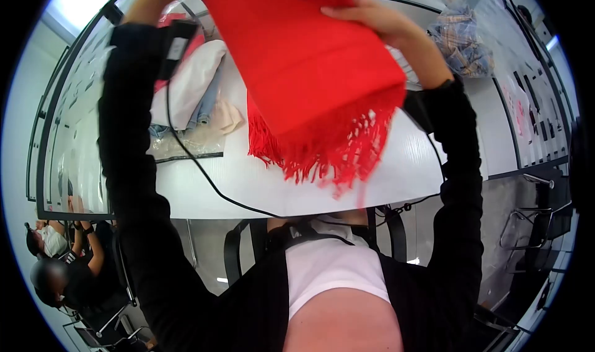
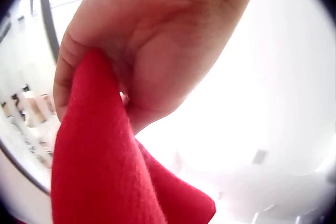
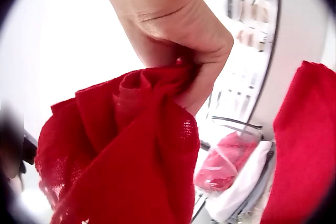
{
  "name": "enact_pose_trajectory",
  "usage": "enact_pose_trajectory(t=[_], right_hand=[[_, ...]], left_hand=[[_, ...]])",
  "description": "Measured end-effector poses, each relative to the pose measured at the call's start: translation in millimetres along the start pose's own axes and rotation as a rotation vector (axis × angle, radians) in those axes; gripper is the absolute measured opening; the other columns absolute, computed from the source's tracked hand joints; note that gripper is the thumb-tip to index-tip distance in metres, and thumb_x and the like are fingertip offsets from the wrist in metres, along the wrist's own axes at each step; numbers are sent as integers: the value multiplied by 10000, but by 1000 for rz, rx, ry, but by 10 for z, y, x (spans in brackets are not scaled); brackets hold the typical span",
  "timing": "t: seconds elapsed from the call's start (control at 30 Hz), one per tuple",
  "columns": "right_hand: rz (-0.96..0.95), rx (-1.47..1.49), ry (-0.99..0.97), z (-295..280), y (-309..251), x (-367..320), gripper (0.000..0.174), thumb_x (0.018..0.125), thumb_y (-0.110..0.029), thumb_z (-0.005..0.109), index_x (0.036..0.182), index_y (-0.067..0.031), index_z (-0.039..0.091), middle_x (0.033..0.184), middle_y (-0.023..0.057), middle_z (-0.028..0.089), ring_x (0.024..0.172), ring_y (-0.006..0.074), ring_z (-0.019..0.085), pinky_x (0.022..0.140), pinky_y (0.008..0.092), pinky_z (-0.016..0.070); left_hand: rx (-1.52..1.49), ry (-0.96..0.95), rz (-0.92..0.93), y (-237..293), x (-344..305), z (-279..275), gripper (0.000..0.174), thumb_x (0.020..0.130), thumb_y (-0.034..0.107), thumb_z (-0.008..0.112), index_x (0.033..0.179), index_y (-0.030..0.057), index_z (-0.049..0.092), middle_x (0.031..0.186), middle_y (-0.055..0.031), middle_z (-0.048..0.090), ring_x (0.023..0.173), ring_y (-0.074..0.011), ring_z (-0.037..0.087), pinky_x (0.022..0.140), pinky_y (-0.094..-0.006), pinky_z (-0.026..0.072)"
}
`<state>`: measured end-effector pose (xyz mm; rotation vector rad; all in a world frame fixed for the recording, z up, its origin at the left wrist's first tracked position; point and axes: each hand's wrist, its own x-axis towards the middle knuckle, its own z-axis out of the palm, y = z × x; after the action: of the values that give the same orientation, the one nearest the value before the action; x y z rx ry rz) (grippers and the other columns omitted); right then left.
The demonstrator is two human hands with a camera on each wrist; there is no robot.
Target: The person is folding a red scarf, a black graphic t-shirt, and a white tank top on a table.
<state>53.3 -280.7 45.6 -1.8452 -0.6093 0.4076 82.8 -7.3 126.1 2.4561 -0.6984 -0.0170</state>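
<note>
A red fringed scarf, folded in layers, hangs over the white table between my two raised hands. Its fringe dangles toward the table's near edge. My left hand grips a folded end of the scarf, its fingers curled round the cloth; in the head view most of that hand is cut off at the top. My right hand pinches gathered folds of the scarf at its other side, the fingertips hidden in the cloth. In the head view the right hand lies along the scarf's upper right edge.
Folded clothes in white, blue and beige lie on the table's left. A clear plastic bag with plaid cloth sits at the back right. A black cable runs from the left wrist across the white table. Other people sit at lower left.
</note>
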Motion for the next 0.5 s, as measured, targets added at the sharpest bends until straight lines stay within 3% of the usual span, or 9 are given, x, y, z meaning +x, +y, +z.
enact_pose_trajectory(t=[0.07,0.13,0.2,0.27,0.3,0.33,0.4,0.5], right_hand=[[192,129,25,32,487,290,561,805,-399,624,1111,59,518,971,120,615,771,177,629,681,262,527],[395,-71,-49,45,1003,485,630,766,-481,631,1054,74,550,961,123,619,754,190,631,657,277,525],[561,-677,-179,55,1252,550,637,739,-510,629,981,79,595,923,159,625,771,208,627,702,290,522],[531,-773,-148,-2,1427,513,665,715,-534,638,954,86,603,906,165,627,759,227,631,686,308,523],[519,-815,-132,1,1494,480,679,703,-546,643,940,90,607,897,168,628,753,236,633,677,317,523],[513,-578,-100,31,1551,444,695,688,-550,655,949,92,602,908,168,626,763,237,633,675,321,522],[494,-102,-42,121,1644,334,730,657,-558,678,966,98,592,930,168,623,783,240,631,670,330,518],[467,-50,-37,272,1509,299,762,635,-540,709,1037,90,558,973,163,613,826,223,622,688,319,510]], left_hand=[[94,-34,42,-669,334,259,391,819,317,607,1084,40,532,887,-126,636,723,-231,648,639,-320,543],[350,55,23,-1116,482,637,462,795,389,624,1046,10,542,858,-137,633,711,-244,630,643,-324,505],[370,233,-15,-1490,363,1046,516,704,446,677,929,-6,573,807,-180,621,749,-282,617,660,-356,483],[288,-27,-425,-1365,83,1209,671,692,571,640,905,-63,580,818,-233,614,788,-313,607,687,-379,475],[324,-15,-445,-1401,-119,1364,728,689,608,620,901,-87,580,826,-237,617,814,-301,607,696,-366,478],[359,-6,-466,-1435,-311,1519,786,685,645,600,898,-111,579,834,-240,620,840,-288,608,704,-352,480],[-338,-259,-798,-1320,-567,1705,814,725,550,639,1118,-142,470,1065,-196,577,943,-228,590,763,-303,490],[-673,-55,-796,-1157,-801,1962,699,716,481,684,1062,-105,529,1027,-175,603,938,-224,598,764,-281,488]])
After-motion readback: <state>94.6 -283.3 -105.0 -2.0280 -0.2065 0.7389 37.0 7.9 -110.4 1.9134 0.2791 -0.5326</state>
